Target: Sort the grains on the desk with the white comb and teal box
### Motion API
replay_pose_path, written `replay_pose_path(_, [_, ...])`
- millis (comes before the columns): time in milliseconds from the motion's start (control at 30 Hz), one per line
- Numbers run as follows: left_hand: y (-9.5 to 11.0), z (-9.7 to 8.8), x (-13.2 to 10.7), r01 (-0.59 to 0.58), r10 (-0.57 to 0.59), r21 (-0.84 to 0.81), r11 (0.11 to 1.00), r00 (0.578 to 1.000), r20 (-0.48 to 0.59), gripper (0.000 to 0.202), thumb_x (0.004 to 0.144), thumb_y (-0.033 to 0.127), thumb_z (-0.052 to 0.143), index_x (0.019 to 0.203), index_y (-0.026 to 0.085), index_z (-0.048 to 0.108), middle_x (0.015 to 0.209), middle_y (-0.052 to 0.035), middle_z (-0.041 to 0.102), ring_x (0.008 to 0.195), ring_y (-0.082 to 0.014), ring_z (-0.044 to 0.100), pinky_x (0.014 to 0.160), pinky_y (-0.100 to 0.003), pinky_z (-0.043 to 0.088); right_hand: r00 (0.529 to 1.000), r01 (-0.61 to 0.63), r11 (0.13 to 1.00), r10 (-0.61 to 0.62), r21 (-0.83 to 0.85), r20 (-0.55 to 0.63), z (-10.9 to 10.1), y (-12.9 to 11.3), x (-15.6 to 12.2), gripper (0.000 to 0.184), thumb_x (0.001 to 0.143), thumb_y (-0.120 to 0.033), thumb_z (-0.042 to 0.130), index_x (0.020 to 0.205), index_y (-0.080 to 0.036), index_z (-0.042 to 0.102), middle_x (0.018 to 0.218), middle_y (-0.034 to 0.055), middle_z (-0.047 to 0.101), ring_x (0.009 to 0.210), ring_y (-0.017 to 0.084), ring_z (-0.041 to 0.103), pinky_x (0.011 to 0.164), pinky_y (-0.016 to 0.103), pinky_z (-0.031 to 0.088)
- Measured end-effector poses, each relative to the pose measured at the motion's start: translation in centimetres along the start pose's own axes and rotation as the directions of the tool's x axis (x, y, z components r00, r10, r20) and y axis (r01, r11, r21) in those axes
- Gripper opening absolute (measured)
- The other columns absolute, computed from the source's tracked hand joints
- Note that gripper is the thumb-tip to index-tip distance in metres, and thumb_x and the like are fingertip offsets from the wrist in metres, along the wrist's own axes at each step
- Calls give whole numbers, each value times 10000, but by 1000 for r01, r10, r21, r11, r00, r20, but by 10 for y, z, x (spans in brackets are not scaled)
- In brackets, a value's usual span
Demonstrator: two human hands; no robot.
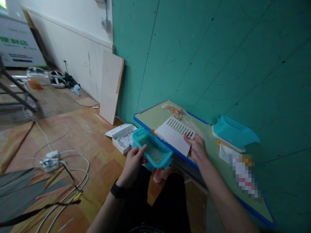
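My left hand (136,159) grips the near side of a turquoise plastic tray (168,155), thumb over the rim. Pale grains (155,153) lie inside it. The tray is held just below the blue edge of a small table (152,114). In my right hand (198,147) is a flat white plastic scraper (171,134) with a row of slots along one side. It rests near the table's edge, beside some pale grains next to the tray. Farther back on the tabletop is a pile of yellow-brown and white grains (175,111).
At the table's right stand a turquoise bin (234,131) and a pixelated packet (246,179). A green wall (194,58) rises behind. On the floor are an open white box (123,139), a power strip (50,160) and loose cables. A board (110,87) leans on the wall.
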State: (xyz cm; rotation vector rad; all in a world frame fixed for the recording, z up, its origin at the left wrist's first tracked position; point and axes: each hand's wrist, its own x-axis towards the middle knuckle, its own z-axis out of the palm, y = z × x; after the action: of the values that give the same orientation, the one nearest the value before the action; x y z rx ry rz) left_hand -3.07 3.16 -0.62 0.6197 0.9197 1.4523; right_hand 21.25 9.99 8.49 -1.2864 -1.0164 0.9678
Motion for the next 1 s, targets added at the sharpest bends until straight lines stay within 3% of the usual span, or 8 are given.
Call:
replay_pose_path(167, [3, -1, 0, -4, 4, -14, 1000, 1000, -26, 493, 666, 570, 893, 672, 193, 574, 494, 26, 612, 421, -107, 582, 437, -189, 447, 1000, 14, 1000, -14, 18, 21, 3, -1, 3, 474, 483, -424, 939, 824, -205, 693, 769, 30, 735, 720, 242, 689, 715, 386, 559])
replay_pose_path(367, [13, -6, 0, 23, -25, -31, 999, 998, -58, 516, 592, 571, 918, 692, 194, 581, 482, 33, 613, 410, -113, 578, 431, -196, 456, 980, 158, 986, -149, 58, -129, -9, -3, 37, 500, 501, -387, 908, 919, -200, 706, 885, 32, 768, 806, 236, 716, 761, 374, 575])
replay_pose_path(467, [14, -8, 2, 25, -27, -27, 999, 998, -59, 518, 591, 568, 916, 682, 197, 567, 478, 42, 603, 405, -108, 566, 428, -196, 454, 971, 139, 990, -134, 12, -199, -11, 4, 60, 482, 464, -348, 880, 880, -184, 700, 820, 22, 755, 773, 236, 711, 720, 369, 575])
replay_pose_path(600, [13, -6, 4, 19, -19, -6, 1000, 999, -43, 517, 595, 581, 910, 688, 188, 587, 480, 42, 600, 405, -98, 557, 430, -188, 443, 980, 86, 996, -84, 1, -182, -2, 15, 75, 443, 452, -298, 845, 849, -176, 692, 746, 6, 738, 742, 247, 714, 677, 361, 577])
replay_pose_path(833, [13, -3, 6, 4, -3, 25, 1000, 999, -33, 526, 603, 595, 905, 660, 193, 570, 470, 43, 594, 402, -104, 561, 437, -197, 457, 995, -84, 996, 82, -26, -60, 28, 8, 56, 396, 474, -277, 828, 827, -188, 671, 667, 1, 720, 606, 239, 682, 540, 337, 539])
replay_pose_path(1000, [13, -4, 7, -10, 11, 36, 999, 1000, -11, 503, 636, 577, 893, 674, 188, 577, 473, 33, 604, 402, -104, 563, 432, -194, 449, 995, -96, 995, 96, -6, -12, 39, 2, 40, 437, 431, -292, 836, 823, -185, 674, 666, -1, 709, 586, 217, 648, 525, 319, 500])
